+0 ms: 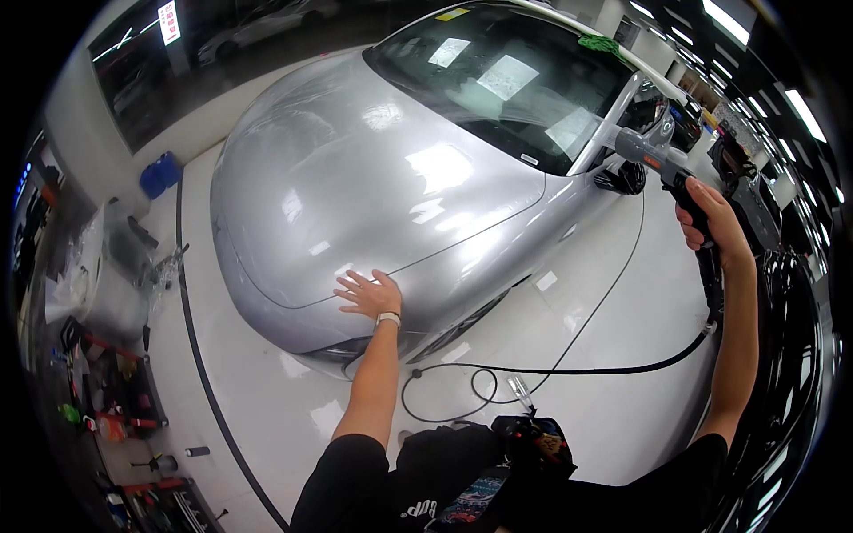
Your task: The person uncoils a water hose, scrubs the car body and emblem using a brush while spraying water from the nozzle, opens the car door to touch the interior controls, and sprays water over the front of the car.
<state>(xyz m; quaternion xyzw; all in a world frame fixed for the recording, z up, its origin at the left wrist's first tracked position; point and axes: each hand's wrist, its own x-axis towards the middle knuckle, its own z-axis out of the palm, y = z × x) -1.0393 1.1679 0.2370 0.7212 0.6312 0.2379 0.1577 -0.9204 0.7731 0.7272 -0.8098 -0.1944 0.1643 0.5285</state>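
Observation:
My left hand [371, 294] lies flat with fingers spread on the front corner of a silver car [302, 195], over the seam beside the hood. A watch [387, 317] is on that wrist. Raised at the right, my right hand [708, 218] is wrapped round the black handle of a grey heat gun [653, 153]. The gun's barrel points left, towards the windshield [506, 80] and side mirror area. From its handle a black cord [613, 369] runs down and loops across the floor.
A green cloth [600, 43] rests on the roof edge. The side mirror [620, 178] has a dark cover. Left are a blue jug [161, 175], crumpled clear film [75, 284] and a tool cart [115, 382]. A black glossy car [786, 355] stands close on my right.

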